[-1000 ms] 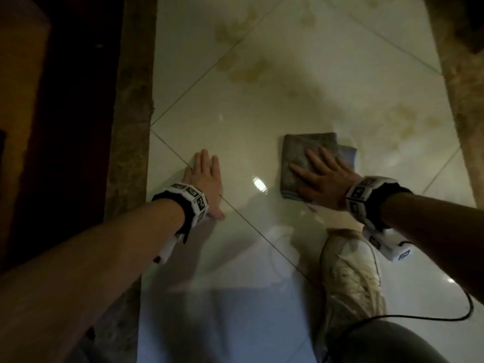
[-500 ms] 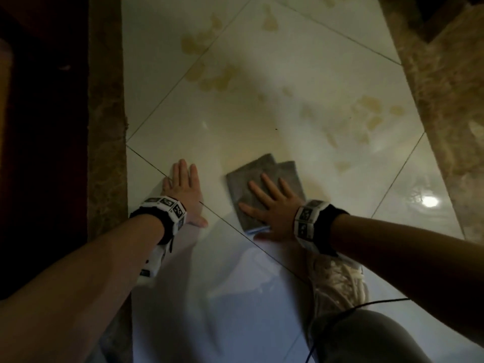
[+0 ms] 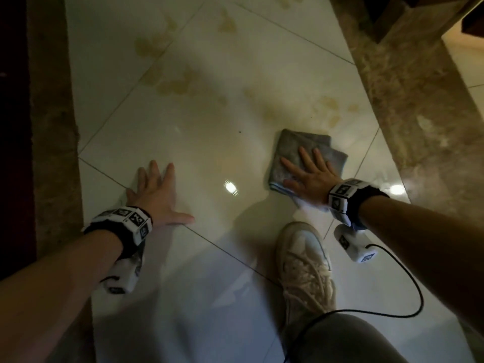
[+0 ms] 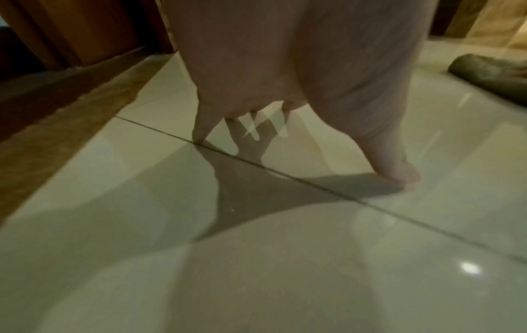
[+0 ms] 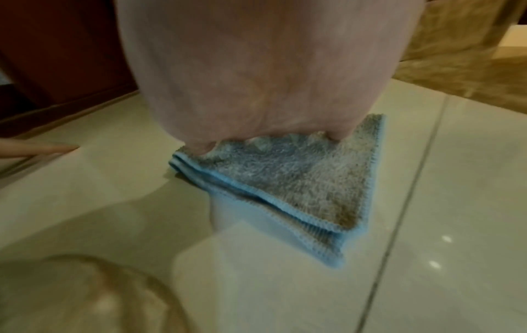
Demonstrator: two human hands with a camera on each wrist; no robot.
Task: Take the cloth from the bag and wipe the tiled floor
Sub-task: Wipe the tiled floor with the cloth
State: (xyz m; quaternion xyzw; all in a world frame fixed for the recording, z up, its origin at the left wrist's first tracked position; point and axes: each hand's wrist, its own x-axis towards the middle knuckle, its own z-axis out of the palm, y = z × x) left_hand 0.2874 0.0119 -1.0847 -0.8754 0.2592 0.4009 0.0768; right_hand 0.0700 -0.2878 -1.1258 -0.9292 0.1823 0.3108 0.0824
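Cloth slid right w/ flat, released right hand, left hand flat on floor.

Both my arms reach forward; my left hand lies flat, fingers spread, and my right hand presses down flat, fingers straight.

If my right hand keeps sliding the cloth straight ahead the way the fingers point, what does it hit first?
Probably the yellowish stains on the tiled floor just beyond the cloth. The right hand presses flat on it, fingers pointing up and slightly left. Nothing solid shows in that line; the brown marble border lies off to the right.
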